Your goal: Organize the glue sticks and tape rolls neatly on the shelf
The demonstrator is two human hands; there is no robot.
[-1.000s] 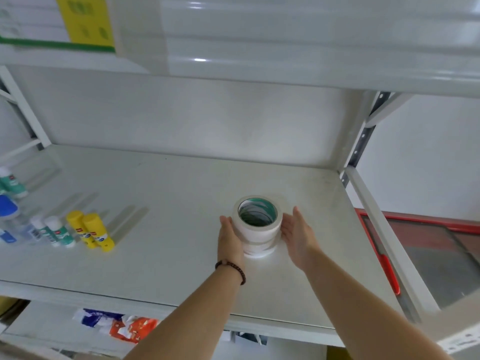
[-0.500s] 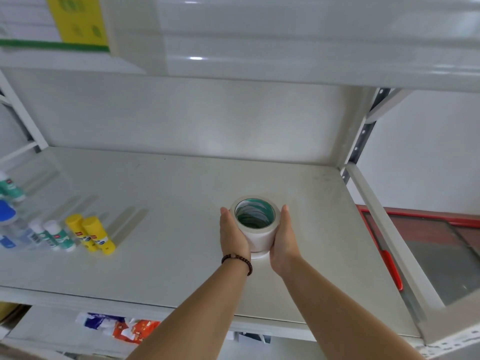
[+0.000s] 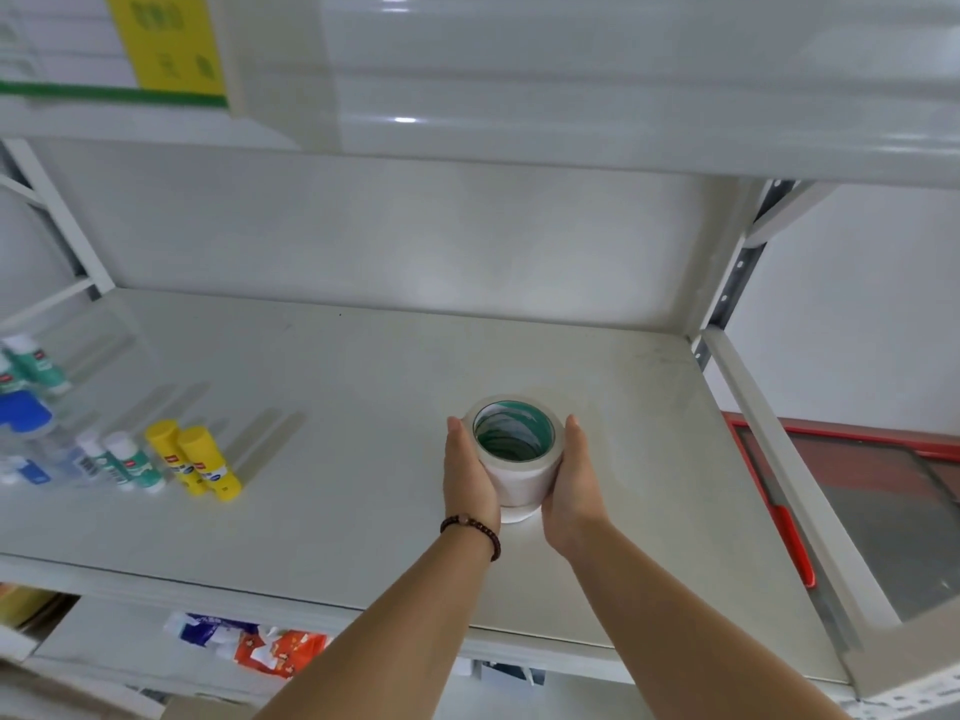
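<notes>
A stack of white tape rolls (image 3: 519,478) with a green inner core stands on the white shelf (image 3: 337,397), right of centre. My left hand (image 3: 467,478) presses flat against its left side and my right hand (image 3: 574,483) against its right side, fingers stretched along the rolls. Two yellow glue sticks (image 3: 195,459) stand upright at the shelf's left front. Beside them stand white-and-green glue sticks (image 3: 130,462), with more (image 3: 36,363) at the far left edge.
A blue-capped clear bottle (image 3: 26,415) stands at the left edge. The upper shelf (image 3: 571,96) hangs low overhead. A red-rimmed bin (image 3: 883,491) sits beyond the right frame post. Colourful packets (image 3: 260,644) lie on the shelf below.
My two hands closed in from either side and now press against the tape stack; a second ago the right hand stood slightly apart from it. The stack has stayed put.
</notes>
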